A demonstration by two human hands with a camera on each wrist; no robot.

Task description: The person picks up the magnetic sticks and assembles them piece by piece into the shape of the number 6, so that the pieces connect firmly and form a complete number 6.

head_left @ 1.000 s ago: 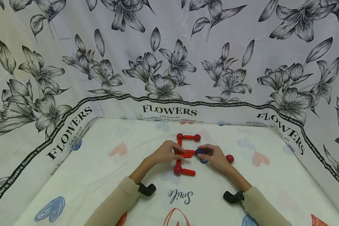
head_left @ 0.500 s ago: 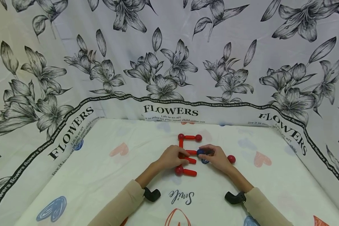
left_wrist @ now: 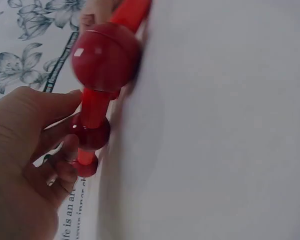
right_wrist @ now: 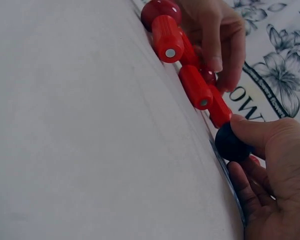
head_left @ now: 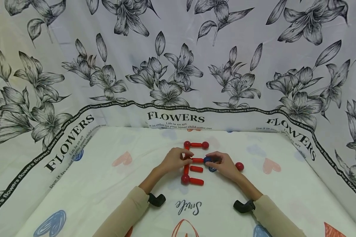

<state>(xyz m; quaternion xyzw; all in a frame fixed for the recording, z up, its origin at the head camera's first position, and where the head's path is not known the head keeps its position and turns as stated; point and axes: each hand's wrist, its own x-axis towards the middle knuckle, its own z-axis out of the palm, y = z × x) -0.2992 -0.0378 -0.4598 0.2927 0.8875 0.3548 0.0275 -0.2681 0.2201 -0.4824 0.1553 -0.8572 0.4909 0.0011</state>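
Red magnetic rods and balls form an E-like shape on the table. My left hand [head_left: 175, 159] is at the shape's middle joint, its thumb and fingers around the middle red ball [left_wrist: 92, 134]. A blue ball [right_wrist: 232, 142] sits at the end of the middle red rod [head_left: 197, 160]; my right hand [head_left: 223, 164] pinches it between thumb and fingers. Just below that rod lies a loose red rod [head_left: 196, 169], touched by neither hand. The bottom rod [head_left: 196, 181] joins the lower red ball [head_left: 185, 179], and its right end carries no ball.
A single red ball [head_left: 239, 166] lies to the right of my right hand. At the top of the shape, a short rod links two red balls [head_left: 205, 145]. Heart-printed cloth [head_left: 106, 194] covers the table, and a flower-printed curtain [head_left: 178, 65] stands behind.
My left hand has put down the loose red rod below the middle one, let go of it, and moved back to the middle ball. The right hand stays at the blue ball.
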